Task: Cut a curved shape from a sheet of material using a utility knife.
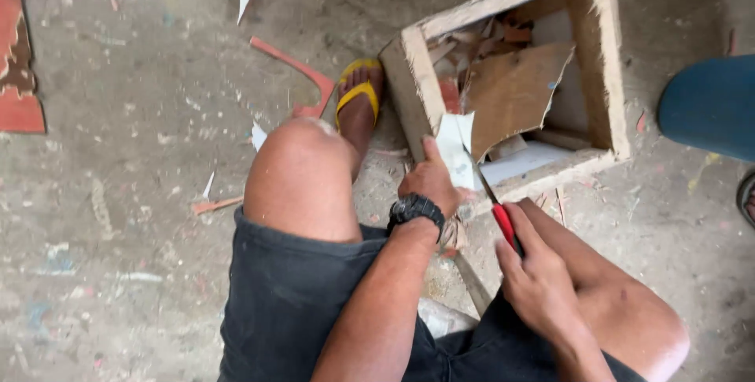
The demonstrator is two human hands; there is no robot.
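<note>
White piece [456, 146] in left fingers [431, 150], knife [497, 213] (red-handled) beside

Beside one open wooden box frame [605, 59]: one red-handled knife [503, 221], one yellow rubber sandal [358, 91], one black wristwatch [414, 209], possibly two brown cardboard pieces inside.

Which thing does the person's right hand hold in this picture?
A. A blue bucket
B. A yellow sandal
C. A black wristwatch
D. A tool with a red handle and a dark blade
D. The right hand grips a red-handled knife, its blade pointing to the white piece that the left hand holds by the wooden box; the yellow sandal is on a foot.
</note>
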